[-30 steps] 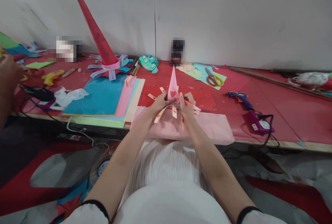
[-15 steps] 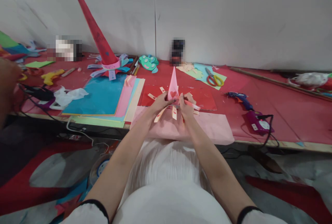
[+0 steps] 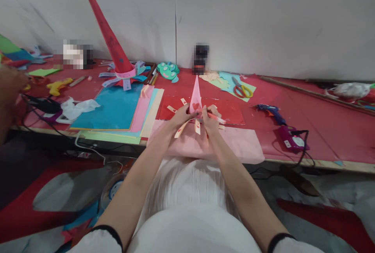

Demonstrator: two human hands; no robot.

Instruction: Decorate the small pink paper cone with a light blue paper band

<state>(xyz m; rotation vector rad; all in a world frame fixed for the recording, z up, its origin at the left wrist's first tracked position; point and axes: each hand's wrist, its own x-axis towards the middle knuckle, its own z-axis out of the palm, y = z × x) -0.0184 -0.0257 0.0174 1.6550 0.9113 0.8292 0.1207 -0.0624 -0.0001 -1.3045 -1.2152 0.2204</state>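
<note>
A small pink paper cone [image 3: 195,95] with a red heart on it stands in front of me, with cream paper strips [image 3: 197,128] bearing red marks spread around its base. My left hand [image 3: 182,115] is closed on the lower left side of the cone. In my right hand [image 3: 211,119] is a red marker pen [image 3: 217,117], its tip hidden near the cone's base. Under them lie a red sheet [image 3: 234,113] and a pink paper sheet [image 3: 240,143] that hangs over the table edge.
To the left are a blue sheet [image 3: 111,106] on stacked coloured papers and a tall red cone [image 3: 108,36]. Scissors [image 3: 242,88] lie behind my right hand. A blue glue gun [image 3: 271,112] and purple power socket [image 3: 291,137] sit right. Another person's hand [image 3: 11,85] shows far left.
My hands, the cone and the marker stay almost in place. At the far left, the other person's hand has shifted slightly.
</note>
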